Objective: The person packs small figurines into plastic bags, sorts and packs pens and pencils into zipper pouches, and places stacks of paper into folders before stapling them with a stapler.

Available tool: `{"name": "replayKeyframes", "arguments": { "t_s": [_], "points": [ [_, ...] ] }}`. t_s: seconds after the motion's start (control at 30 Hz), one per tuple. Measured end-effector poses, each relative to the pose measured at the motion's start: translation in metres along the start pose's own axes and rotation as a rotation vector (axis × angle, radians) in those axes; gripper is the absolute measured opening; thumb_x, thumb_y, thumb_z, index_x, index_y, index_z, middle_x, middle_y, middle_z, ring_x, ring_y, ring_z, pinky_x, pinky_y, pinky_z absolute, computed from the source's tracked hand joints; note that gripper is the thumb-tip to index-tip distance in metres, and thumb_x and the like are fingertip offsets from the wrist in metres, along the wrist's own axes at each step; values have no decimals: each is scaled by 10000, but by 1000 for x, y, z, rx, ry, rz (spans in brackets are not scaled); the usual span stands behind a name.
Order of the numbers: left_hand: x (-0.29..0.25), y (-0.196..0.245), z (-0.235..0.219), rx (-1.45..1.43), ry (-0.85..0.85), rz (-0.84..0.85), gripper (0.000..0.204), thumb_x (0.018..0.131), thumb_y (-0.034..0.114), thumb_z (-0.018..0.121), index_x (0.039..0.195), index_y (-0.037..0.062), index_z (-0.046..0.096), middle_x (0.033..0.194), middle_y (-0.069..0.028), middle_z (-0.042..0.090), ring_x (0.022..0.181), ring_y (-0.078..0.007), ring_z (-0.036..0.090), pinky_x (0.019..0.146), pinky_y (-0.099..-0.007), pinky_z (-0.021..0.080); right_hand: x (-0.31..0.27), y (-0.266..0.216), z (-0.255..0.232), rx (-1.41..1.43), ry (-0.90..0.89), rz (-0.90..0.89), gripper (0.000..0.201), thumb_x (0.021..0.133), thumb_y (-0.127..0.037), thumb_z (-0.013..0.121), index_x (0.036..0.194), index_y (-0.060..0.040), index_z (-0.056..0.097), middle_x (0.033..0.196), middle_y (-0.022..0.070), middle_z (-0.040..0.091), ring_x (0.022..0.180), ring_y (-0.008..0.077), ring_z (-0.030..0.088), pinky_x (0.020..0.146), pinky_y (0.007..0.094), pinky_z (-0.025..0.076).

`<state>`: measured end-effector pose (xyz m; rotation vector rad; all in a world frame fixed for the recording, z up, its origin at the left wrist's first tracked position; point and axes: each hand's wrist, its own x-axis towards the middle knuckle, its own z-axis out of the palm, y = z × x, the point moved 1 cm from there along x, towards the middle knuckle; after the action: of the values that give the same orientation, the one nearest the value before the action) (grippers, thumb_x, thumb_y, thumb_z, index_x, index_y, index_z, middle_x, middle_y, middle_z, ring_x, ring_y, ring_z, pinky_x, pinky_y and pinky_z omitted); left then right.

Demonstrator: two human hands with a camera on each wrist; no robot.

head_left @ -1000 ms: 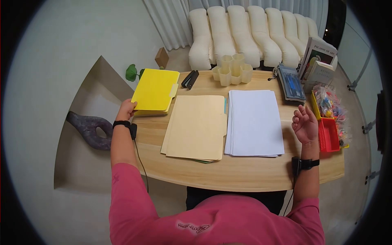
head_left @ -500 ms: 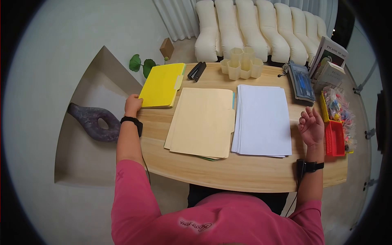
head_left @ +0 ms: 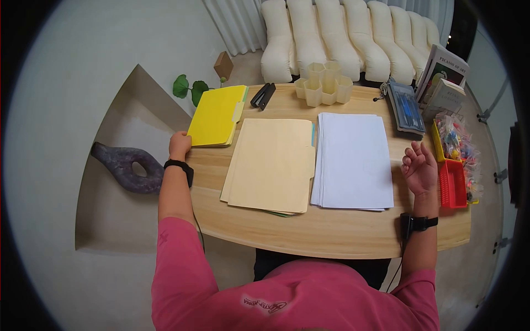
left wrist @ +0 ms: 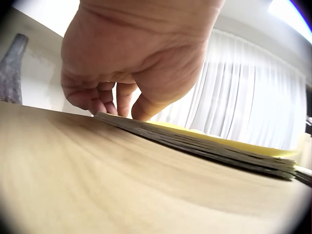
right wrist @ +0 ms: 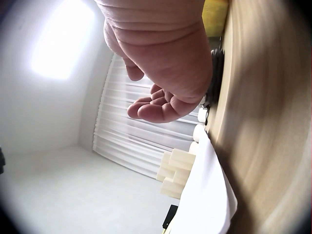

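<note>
In the head view a stack of folders with a yellow one [head_left: 217, 116] on top lies at the table's left edge. The left hand [head_left: 180, 145] is at its near left corner. From the left wrist view, the bent fingers and thumb of that hand [left wrist: 136, 63] pinch the corner of the stack [left wrist: 209, 146], which lies flat. Cream folders [head_left: 269, 165] and white paper [head_left: 354, 163] lie side by side in the middle. The right hand [head_left: 420, 170] rests palm up right of the paper, fingers loosely curled, holding nothing.
A black stapler [head_left: 263, 96] and a cream hexagonal holder [head_left: 324, 88] stand towards the back. At the right are a blue pouch [head_left: 406, 108], upright books [head_left: 441, 80], a yellow basket [head_left: 439, 144] with small packets and a red basket [head_left: 454, 185].
The head view has shifted slightly. The left hand has drawn back a little from the top of the yellow folder to its corner. The right hand stays in much the same pose.
</note>
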<state>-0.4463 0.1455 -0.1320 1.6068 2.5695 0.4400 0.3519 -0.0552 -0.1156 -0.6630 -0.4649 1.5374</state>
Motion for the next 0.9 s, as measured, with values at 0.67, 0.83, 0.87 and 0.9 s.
{"name": "replayKeyframes", "arguments": {
  "t_s": [0.67, 0.83, 0.87, 0.9],
  "points": [
    [-27, 329, 45, 113, -303, 333, 630, 956, 599, 655, 1157, 20, 803, 1171, -237, 782, 1088, -428, 746, 951, -496, 566, -4, -2, 5, 49, -7, -2, 286, 1116, -364, 558, 1221, -117, 659, 1011, 74, 752, 808, 192, 680, 692, 325, 523],
    [-50, 345, 48, 113, -216, 318, 618, 884, 563, 741, 1130, 0, 803, 1159, -229, 790, 1074, -413, 756, 925, -482, 583, -5, -3, 9, 67, 13, 0, 267, 1109, -357, 576, 1200, -123, 663, 984, 75, 745, 788, 192, 676, 681, 325, 520],
    [-53, 346, 49, 166, -216, 358, 623, 857, 560, 767, 1115, -6, 806, 1154, -227, 793, 1076, -408, 758, 920, -479, 588, -5, -3, 10, 67, 19, 1, 263, 1106, -357, 582, 1194, -123, 664, 980, 74, 745, 782, 191, 677, 678, 325, 520],
    [-55, 346, 49, 167, -215, 362, 623, 857, 560, 767, 1115, -6, 806, 1154, -227, 793, 1076, -408, 758, 920, -479, 588, -6, -4, 11, 67, 24, 0, 259, 1104, -356, 587, 1188, -124, 664, 976, 74, 744, 776, 191, 677, 675, 324, 520]
  ]
}}
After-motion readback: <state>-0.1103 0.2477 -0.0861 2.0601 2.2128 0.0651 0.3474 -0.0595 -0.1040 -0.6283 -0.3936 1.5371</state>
